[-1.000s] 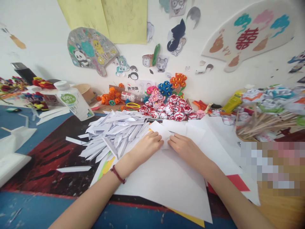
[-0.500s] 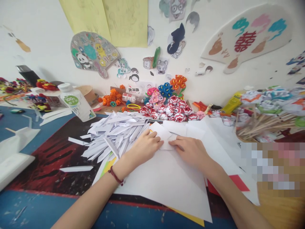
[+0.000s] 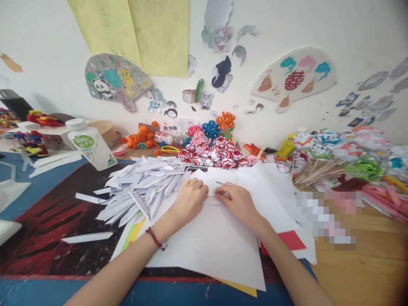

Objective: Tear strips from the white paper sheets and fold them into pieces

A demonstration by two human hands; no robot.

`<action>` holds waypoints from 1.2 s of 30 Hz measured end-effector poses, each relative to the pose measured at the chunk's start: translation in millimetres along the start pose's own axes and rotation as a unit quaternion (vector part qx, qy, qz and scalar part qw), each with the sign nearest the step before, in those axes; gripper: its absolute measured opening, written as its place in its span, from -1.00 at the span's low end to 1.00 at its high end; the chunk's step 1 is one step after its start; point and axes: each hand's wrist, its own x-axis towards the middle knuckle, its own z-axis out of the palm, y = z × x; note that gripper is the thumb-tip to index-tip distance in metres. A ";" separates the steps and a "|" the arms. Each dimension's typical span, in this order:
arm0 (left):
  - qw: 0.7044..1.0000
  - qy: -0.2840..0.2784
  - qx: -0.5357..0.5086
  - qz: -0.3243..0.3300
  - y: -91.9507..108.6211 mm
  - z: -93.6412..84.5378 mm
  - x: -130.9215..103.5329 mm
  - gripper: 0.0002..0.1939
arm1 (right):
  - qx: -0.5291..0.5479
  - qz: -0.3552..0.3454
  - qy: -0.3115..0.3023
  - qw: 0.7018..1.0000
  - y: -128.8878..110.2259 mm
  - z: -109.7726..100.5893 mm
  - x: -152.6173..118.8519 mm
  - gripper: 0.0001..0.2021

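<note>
A small piece of white paper (image 3: 208, 182) lies between my two hands on a large white sheet (image 3: 219, 242). My left hand (image 3: 192, 196), with a dark red bracelet on the wrist, is closed, its curled fingers on the paper's left side. From the right, my right hand (image 3: 238, 200) pinches the same paper with thumb and index finger; the exact grip is partly hidden. Left of my hands is a heap of folded white paper strips (image 3: 143, 182). One single strip (image 3: 87, 237) rests apart on the dark mat (image 3: 60, 229).
A white bottle (image 3: 91, 146) stands behind the heap at the left. Red-and-white paper flowers (image 3: 219, 154) sit against the wall, with wooden sticks (image 3: 318, 172) at the right. Under the right forearm shows red paper (image 3: 291, 240).
The view has shifted, so things sit further left, with more of the right side visible. Both hands stay at the small paper; the left fingers look more tightly curled.
</note>
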 end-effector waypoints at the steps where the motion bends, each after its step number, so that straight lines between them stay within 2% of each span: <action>1: 1.000 0.005 -0.007 -0.013 -0.3 1.8 0.0 -0.94 | 0.003 0.005 0.005 1.000 -0.2 1.8 0.9 -0.87; 6: 0.998 -0.003 -0.040 -0.040 -0.4 1.6 -1.5 -0.93 | 0.035 0.011 0.012 0.999 2.0 3.8 3.2 -0.90; 9: 0.993 -0.016 -0.097 -0.060 1.2 -1.8 -1.5 -0.96 | 0.093 -0.005 -0.003 0.996 2.4 4.1 4.9 -0.91; 12: 0.985 -0.015 -0.161 -0.066 2.2 -5.3 -0.4 -0.90 | 0.164 -0.016 -0.019 0.986 0.7 5.7 6.0 -0.85; 16: 0.972 -0.012 -0.222 -0.071 1.4 -9.5 1.3 -0.93 | 0.217 0.005 -0.002 0.976 -2.9 5.9 5.3 -0.87; 20: 0.961 -0.020 -0.255 -0.102 -1.2 -11.9 2.1 -0.93 | 0.242 0.029 0.005 0.970 -2.7 4.1 4.8 -0.89; 23: 0.950 -0.044 -0.288 -0.111 -3.2 -13.2 2.3 -0.90 | 0.249 0.041 -0.008 0.968 -0.4 4.6 5.6 -0.90; 30: 0.934 -0.053 -0.334 -0.115 -10.4 -17.9 3.4 -0.85 | 0.245 0.053 -0.036 0.967 0.8 6.6 7.5 -0.87; 33: 0.934 -0.041 -0.333 -0.125 -15.6 -21.1 4.9 -0.82 | 0.267 0.062 -0.059 0.960 2.5 6.0 7.8 -0.90; 36: 0.948 0.019 -0.286 -0.135 -18.9 -25.1 5.4 -0.78 | 0.284 0.074 -0.049 0.955 6.7 6.4 8.0 -0.94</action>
